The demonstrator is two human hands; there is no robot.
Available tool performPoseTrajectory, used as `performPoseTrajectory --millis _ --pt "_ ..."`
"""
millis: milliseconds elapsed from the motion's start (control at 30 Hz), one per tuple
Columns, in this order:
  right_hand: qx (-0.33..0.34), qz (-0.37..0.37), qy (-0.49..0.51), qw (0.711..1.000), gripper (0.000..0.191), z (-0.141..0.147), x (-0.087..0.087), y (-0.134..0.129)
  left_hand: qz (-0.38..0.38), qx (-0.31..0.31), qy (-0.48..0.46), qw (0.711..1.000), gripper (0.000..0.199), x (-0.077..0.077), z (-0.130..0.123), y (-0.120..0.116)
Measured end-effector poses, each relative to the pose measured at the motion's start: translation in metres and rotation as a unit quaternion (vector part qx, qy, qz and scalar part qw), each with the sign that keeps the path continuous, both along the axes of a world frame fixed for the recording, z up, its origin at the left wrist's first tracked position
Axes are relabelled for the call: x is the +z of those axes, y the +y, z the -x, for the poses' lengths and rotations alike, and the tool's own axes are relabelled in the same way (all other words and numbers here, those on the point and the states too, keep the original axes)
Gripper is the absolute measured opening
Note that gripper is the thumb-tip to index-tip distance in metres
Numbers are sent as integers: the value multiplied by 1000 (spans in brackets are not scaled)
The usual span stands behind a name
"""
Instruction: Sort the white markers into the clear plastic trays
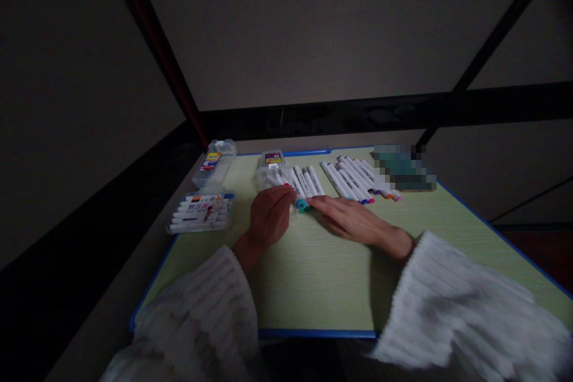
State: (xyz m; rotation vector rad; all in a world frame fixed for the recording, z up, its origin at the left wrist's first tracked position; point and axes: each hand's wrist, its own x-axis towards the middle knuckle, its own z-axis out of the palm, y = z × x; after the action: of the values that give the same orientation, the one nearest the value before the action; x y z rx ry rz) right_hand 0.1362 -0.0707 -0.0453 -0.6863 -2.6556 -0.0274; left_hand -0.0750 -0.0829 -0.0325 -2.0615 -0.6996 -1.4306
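Several white markers with teal and green caps toward me lie in a small group at the middle of the table. My left hand is closed at the near end of a clear plastic case that holds white markers. A bit of red shows at its fingertips, but what they pinch is hidden. My right hand reaches in from the right with its fingers stretched out and close together. Its fingertips rest by the teal and green caps, and no marker shows in its palm.
More white markers with coloured caps lie in a row to the right. A pixelated flat object is at the back right. At the left are a clear case and a filled marker case. Blue edging borders the table.
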Motion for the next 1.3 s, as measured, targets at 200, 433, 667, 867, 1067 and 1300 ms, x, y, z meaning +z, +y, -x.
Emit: performPoseTrajectory --millis 200,433,667,867,1067,1300 --pt "4 3 -8 1000 44 1 -1 1 34 20 -11 999 25 -4 5 8" --pt "4 -4 -11 1000 42 2 -1 0 61 25 -18 998 20 -7 9 13" --pt "5 -2 -13 1000 41 2 -2 1 76 48 -24 996 17 -11 10 16" --pt "4 -3 -23 1000 41 2 -4 2 86 49 -27 995 16 -12 10 17" --pt "6 0 -25 1000 40 2 -3 1 103 54 -24 993 15 -16 11 21" --pt "4 2 -28 1000 38 3 -4 2 132 61 -28 989 18 -20 13 24"
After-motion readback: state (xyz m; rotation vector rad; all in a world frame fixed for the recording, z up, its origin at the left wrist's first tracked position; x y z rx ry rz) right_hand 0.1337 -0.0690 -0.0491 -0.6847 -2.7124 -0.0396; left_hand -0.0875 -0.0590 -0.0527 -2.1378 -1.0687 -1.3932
